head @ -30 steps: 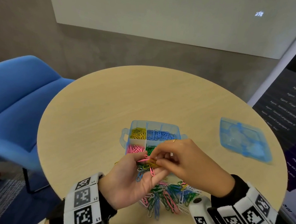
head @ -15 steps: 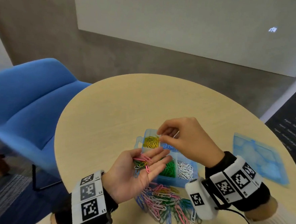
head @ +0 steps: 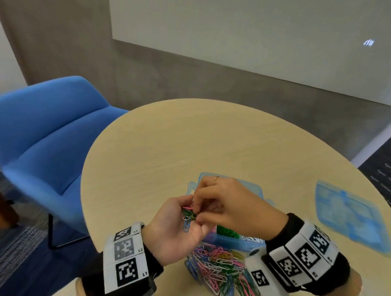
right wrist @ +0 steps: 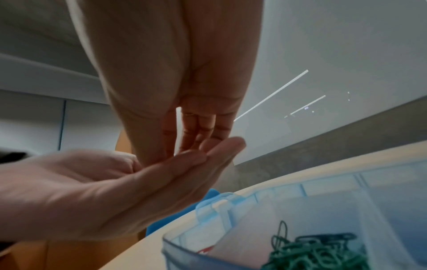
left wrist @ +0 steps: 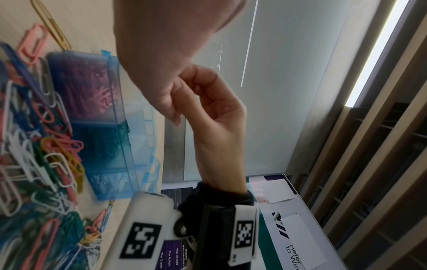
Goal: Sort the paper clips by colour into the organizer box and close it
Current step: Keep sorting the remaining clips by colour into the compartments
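Two hands meet above the box [head: 241,240]. The head view alone shows the clips [head: 188,214]: they lie on the upturned left hand [head: 175,229], its fingers nearly straight, and the right hand [head: 229,210] pinches them between thumb and fingertips. The left wrist view shows the pink clips [left wrist: 92,91] through the box wall. The pile [head: 222,272] touches the box, and the lid [head: 351,216] lies well right.

Organizer box [head: 250,240]: lower centre, on desk [head: 190,147].
Paper clip pile [head: 223,270]: bottom centre, just before box.
Lid [head: 352,214]: right of frame, on desk, apart from box.
Chair [head: 47,133]: left of frame, beside desk.
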The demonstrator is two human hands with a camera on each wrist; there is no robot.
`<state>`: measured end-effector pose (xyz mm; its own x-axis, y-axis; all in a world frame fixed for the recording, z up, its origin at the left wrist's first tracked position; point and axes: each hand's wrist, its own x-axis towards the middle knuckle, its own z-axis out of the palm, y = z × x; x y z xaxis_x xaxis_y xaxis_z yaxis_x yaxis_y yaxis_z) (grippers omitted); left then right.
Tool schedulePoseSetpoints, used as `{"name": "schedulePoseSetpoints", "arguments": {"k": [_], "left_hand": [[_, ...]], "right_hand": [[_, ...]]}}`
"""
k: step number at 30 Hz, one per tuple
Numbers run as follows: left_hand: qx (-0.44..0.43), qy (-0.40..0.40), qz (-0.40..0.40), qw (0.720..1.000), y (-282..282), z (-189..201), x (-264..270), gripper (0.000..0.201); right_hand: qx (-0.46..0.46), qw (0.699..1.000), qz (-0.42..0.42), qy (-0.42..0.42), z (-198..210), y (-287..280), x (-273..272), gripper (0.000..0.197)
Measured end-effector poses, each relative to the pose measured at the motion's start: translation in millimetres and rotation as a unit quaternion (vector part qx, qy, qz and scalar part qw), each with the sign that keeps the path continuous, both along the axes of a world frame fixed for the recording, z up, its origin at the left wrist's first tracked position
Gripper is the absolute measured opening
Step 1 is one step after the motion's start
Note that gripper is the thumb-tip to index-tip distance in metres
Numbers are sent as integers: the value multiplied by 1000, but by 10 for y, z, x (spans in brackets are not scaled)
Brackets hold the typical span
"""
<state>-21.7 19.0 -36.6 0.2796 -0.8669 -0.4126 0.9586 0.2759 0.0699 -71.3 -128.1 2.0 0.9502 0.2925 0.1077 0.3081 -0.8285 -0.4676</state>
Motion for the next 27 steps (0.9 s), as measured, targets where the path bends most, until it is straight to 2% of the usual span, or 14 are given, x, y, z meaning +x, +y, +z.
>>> {"name": "schedulePoseSetpoints", "arguments": {"k": [5,8,10,12,15,19,27], "left_hand": [[7,30,28,999,2,-4,20,18],[20,-3,39,999,4,24,-3,40],[28,-15,34,999,8,44,-15,46],[37,-21,24,999,15,63,-13,50],[41,-31,17,999,13,57,19,54],[18,-30,21,999,31,83,30,47],[-2,-24,-3,1000,41,139,-37,46]], "right_hand": [[32,999,-2,-3,38,5,-9,2],[64,994,-68,-54,96,-73,42,4],[81,984,-130,-89,122,-163,100,3],[44,981,-161,-101,122,-233,142,5],[-7,990,-122,-76,103,-224,115,13],[0,999,-37,-33,10,-92,32,11],[1,1000,-21,-1,-29,-104,8,4]]}}
